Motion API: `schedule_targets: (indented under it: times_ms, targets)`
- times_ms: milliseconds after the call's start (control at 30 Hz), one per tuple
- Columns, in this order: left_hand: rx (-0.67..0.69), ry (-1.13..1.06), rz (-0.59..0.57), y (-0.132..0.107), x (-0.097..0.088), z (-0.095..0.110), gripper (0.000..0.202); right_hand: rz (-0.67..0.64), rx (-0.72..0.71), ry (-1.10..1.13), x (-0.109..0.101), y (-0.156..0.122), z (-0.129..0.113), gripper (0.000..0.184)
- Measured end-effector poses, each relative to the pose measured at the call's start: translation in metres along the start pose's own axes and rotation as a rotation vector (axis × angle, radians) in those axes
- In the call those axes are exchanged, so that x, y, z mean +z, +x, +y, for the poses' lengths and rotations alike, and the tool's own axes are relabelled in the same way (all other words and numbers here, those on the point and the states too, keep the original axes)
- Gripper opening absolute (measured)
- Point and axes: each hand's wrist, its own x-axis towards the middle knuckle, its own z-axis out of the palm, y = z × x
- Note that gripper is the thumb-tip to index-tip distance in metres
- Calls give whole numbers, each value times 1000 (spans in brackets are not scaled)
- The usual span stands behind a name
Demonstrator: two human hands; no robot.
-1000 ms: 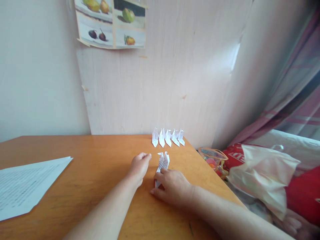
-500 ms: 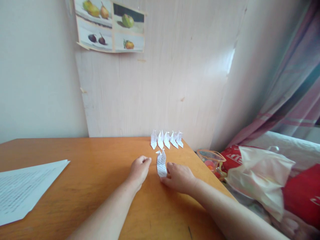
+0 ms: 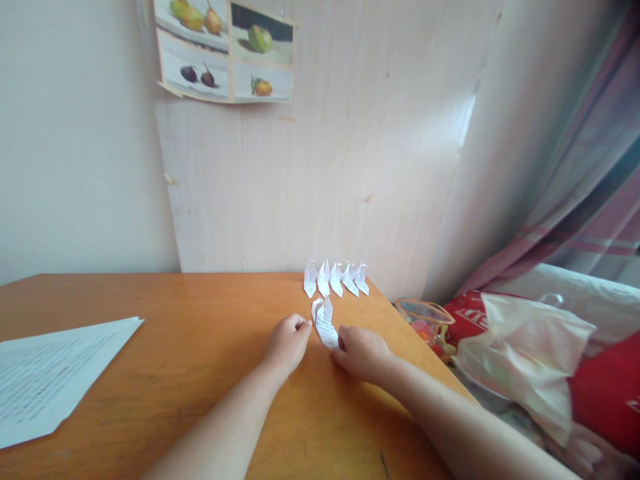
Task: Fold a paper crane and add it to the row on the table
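An origami crane (image 3: 326, 327) folded from white printed paper stands on the wooden table in front of me. Its two points rise at the far end, the left one bent over at the tip. My right hand (image 3: 364, 353) pinches its near right end between thumb and curled fingers. Close by its left side is my left hand (image 3: 289, 343), closed, with nothing visible in it; I cannot tell whether its fingertips touch the paper. Behind it, several similar origami cranes (image 3: 337, 279) stand in a row at the table's far right corner.
A stack of printed sheets (image 3: 60, 377) lies on the table (image 3: 200, 347) at left. Past the right edge are a clear container with an orange rim (image 3: 425, 313), a pale plastic bag (image 3: 525, 360) and red bags (image 3: 610, 387). A wall board rises behind the table.
The crane has tilted, its near end swinging right with my right hand. My left hand has come closer to its left side. The view has shifted slightly.
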Motion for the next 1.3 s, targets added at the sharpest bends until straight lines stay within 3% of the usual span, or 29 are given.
schedule_targets:
  times_ms: [533,867,1033,1167,1300]
  targets:
    - [98,253,-54,-11,-3,17,23,11,6,73,10,9,12,21]
    - [223,380,-157,-22,-4,34,11,-48,-163,236,10,7,9,14]
    - [322,548,-265,-31,-4,40,23,63,-44,258,5,22,28,17]
    - [343,581,-325,-33,-6,43,18,156,72,264,3,37,51,19]
    - [388,549,-334,-29,-12,37,38,203,132,257,2,44,68,23]
